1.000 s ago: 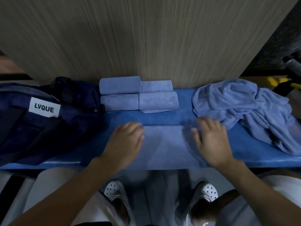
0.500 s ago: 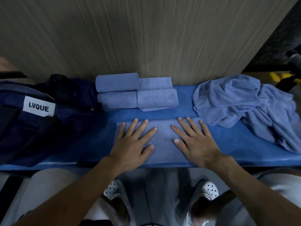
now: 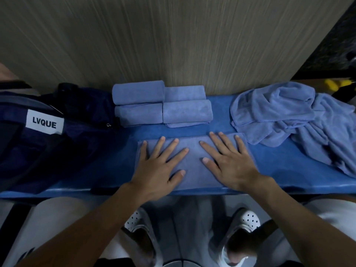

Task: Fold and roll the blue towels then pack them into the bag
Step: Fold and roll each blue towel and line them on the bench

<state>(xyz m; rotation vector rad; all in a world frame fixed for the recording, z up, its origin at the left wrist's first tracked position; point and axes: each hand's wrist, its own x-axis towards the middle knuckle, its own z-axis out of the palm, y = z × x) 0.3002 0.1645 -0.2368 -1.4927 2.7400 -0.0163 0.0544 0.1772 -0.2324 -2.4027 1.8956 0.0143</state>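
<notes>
Both hands, curled at the towel's far edge a second ago, now lie flat on it.

From the head camera, the left hand (image 3: pixel 159 166) and right hand (image 3: pixel 231 162) press side by side on a folded blue towel (image 3: pixel 192 151) at the near edge of the tabletop (image 3: pixel 289 170). Their fingers (image 3: pixel 170 150) are straight and spread and grip nothing. Four rolled towels (image 3: pixel 161 105) sit in two rows against the wall behind, touching one another. A heap of unfolded towels (image 3: pixel 289 116) lies just to the right of the folded one. The dark blue bag (image 3: pixel 57 147) (its label reads LVQUE) lies at the left, and its inside cannot be seen.

By my reckoning the job is partway. This towel is folded but not rolled, the heap waits, and the four rolls are not yet packed.
</notes>
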